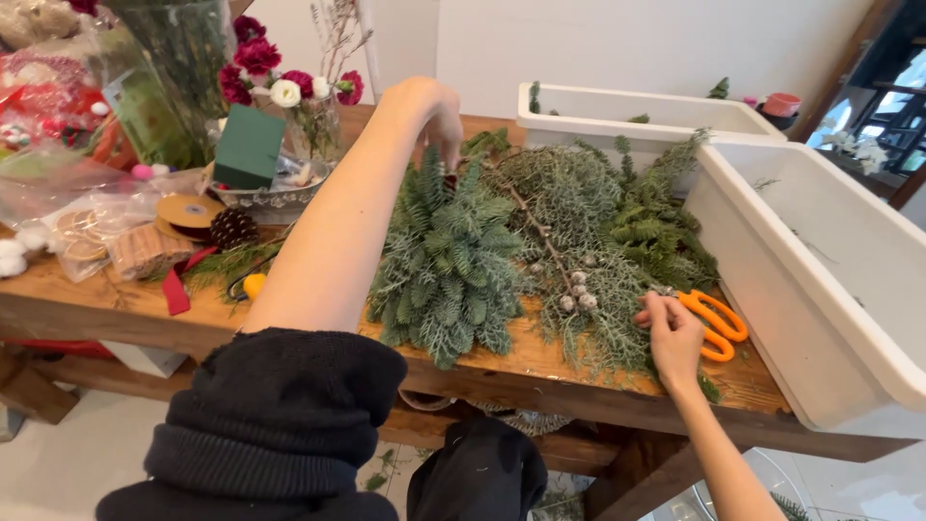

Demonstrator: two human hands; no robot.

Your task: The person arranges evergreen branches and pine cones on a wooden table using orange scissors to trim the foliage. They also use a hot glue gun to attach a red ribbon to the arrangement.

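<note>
Reaching: your left hand (439,116) pinches the fir branches (449,260), fingers together.
Touching: your right hand (670,333), fingers curled, beside the orange scissors (716,323), right of the fir.

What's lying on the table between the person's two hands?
In the head view, between the left hand and the right hand lie piled evergreen branches, including a twig with small whitish buds.

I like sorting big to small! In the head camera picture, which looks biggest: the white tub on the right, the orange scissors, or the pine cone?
1. white tub
2. orange scissors
3. pine cone, though it sits farther back, so the scissors-cone order is unsure.
</note>
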